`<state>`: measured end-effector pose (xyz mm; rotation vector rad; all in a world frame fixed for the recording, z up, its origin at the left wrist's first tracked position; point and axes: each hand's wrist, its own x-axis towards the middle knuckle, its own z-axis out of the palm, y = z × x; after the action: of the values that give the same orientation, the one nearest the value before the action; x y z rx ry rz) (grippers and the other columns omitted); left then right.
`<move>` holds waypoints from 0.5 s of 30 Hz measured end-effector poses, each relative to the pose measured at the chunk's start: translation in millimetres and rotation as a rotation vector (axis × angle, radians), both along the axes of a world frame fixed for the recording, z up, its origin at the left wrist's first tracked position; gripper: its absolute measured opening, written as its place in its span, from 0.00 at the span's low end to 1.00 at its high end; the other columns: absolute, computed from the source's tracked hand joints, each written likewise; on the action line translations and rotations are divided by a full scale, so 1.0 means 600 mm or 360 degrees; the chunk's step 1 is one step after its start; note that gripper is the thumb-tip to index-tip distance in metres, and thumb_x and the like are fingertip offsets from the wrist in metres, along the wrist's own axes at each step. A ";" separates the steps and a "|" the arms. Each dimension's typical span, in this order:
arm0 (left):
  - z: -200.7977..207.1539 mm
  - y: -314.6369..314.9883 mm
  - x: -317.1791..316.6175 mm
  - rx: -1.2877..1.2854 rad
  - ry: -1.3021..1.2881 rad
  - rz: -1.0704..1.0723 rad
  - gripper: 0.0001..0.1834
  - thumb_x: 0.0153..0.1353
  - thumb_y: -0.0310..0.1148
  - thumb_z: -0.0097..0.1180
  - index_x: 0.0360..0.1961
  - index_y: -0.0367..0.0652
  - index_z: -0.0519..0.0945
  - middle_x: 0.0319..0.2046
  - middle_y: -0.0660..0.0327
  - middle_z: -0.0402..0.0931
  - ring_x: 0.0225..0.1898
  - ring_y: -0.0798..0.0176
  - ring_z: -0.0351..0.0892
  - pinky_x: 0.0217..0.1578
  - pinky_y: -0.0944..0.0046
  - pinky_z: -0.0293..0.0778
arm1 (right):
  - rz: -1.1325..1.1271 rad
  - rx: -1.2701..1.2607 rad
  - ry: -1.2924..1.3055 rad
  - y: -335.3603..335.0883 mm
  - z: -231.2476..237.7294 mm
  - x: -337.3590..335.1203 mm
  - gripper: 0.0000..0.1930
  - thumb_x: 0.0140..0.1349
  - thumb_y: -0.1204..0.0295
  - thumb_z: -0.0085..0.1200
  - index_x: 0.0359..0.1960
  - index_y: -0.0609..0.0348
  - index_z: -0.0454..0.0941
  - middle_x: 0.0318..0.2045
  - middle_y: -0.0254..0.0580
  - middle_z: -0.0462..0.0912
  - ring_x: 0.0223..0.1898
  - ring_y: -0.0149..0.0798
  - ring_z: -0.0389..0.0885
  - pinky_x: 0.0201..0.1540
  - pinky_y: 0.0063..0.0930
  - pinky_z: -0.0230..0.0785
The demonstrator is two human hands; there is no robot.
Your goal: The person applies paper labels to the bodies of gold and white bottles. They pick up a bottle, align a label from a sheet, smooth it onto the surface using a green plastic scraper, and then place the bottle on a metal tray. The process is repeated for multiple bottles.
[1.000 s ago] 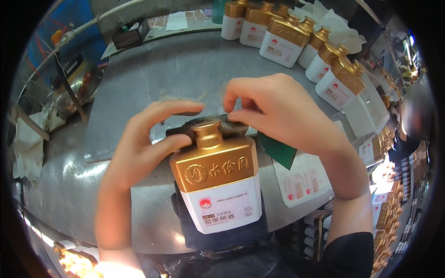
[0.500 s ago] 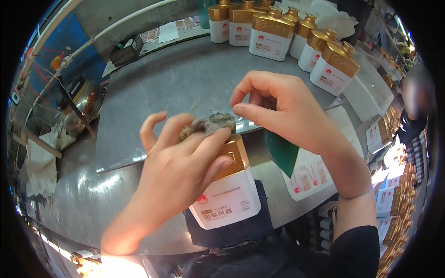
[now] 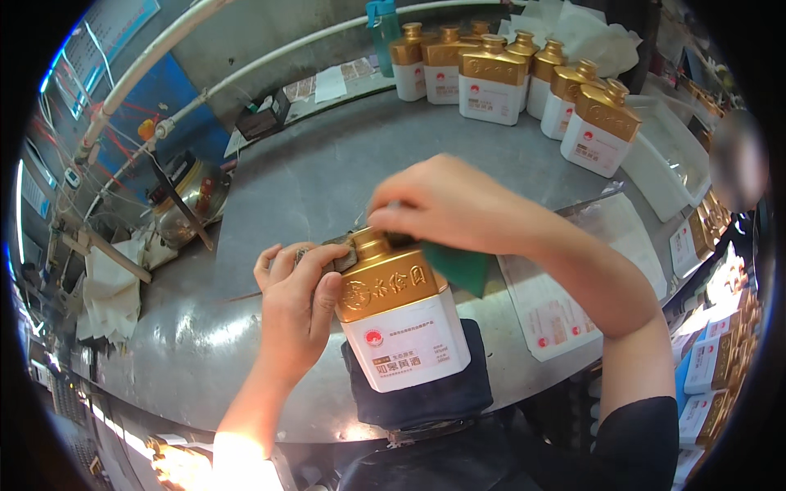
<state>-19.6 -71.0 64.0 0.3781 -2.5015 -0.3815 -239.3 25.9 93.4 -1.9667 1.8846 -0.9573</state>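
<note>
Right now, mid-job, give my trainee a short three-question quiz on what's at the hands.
1. True or false: the left hand grips the gold-shouldered white bottle at its shoulder.
2. What does the bottle lie on? A) dark cloth pad B) bare metal table C) white tray
3. Which hand covers the bottle's neck?

Key: 1 true; 2 A; 3 the right hand, with a green cloth under it.

The scene is bright and evenly lit. The steel surface [image 3: 327, 172] shows soft glare, with a strong white burn-out at seven o'clock. Straight edges bend near the black rim. A blurred patch sits at two o'clock.
</note>
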 end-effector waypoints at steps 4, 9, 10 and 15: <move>-0.018 -0.007 -0.006 0.0446 0.0078 -0.0135 0.27 0.71 0.53 0.36 0.52 0.41 0.75 0.44 0.55 0.77 0.53 0.53 0.71 0.62 0.53 0.52 | 0.0136 0.0200 0.0116 0.008 0.036 0.030 0.18 0.60 0.55 0.55 0.35 0.60 0.83 0.26 0.52 0.82 0.29 0.50 0.82 0.32 0.37 0.72; -0.004 0.012 -0.015 0.1587 0.0221 -0.0707 0.46 0.65 0.69 0.29 0.60 0.35 0.69 0.53 0.53 0.73 0.60 0.60 0.67 0.62 0.62 0.60 | 0.0178 0.0131 0.0375 0.081 0.076 0.085 0.17 0.59 0.55 0.57 0.29 0.58 0.82 0.23 0.49 0.81 0.28 0.53 0.80 0.30 0.40 0.71; 0.001 0.004 -0.006 0.1625 0.0308 -0.0748 0.47 0.64 0.70 0.30 0.60 0.34 0.68 0.54 0.53 0.72 0.60 0.60 0.67 0.61 0.62 0.60 | 0.0181 0.0161 0.0332 0.073 0.079 0.091 0.17 0.59 0.56 0.56 0.30 0.58 0.83 0.24 0.50 0.81 0.29 0.52 0.81 0.31 0.41 0.71; -0.011 -0.001 0.082 0.0982 0.0383 -0.0306 0.29 0.71 0.56 0.36 0.56 0.45 0.76 0.52 0.54 0.72 0.56 0.58 0.67 0.59 0.59 0.60 | -0.0378 -0.0023 0.0138 0.107 0.082 0.008 0.13 0.63 0.65 0.54 0.30 0.64 0.78 0.23 0.30 0.75 0.26 0.26 0.71 0.27 0.24 0.62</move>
<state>29.4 -71.5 57.6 0.3019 -2.1440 -1.2102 -234.4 90.4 142.5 -1.8494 2.2038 -0.9623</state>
